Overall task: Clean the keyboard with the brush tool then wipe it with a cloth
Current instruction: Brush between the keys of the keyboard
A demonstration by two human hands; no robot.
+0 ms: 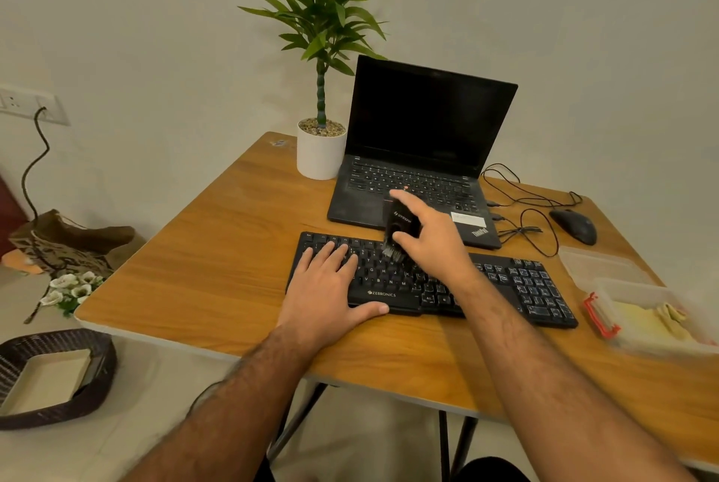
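A black keyboard [517,283] lies on the wooden table [218,248] in front of me. My left hand [330,287] rests flat on its left end, fingers straight over the keys and thumb along the front edge. My right hand [432,236] grips a black brush tool [400,225] above the middle of the keyboard. The brush's bristles point down and touch the keys in the upper rows. A yellow cloth [653,316] lies in a clear plastic box [638,341] at the right of the table.
Behind the keyboard stands an open black laptop [424,139] with a dark screen. A potted plant [321,149] is to its left. A black mouse [574,225] with tangled cables lies at the right. A woven basket [50,376] and a paper bag [66,244] are on the floor at the left.
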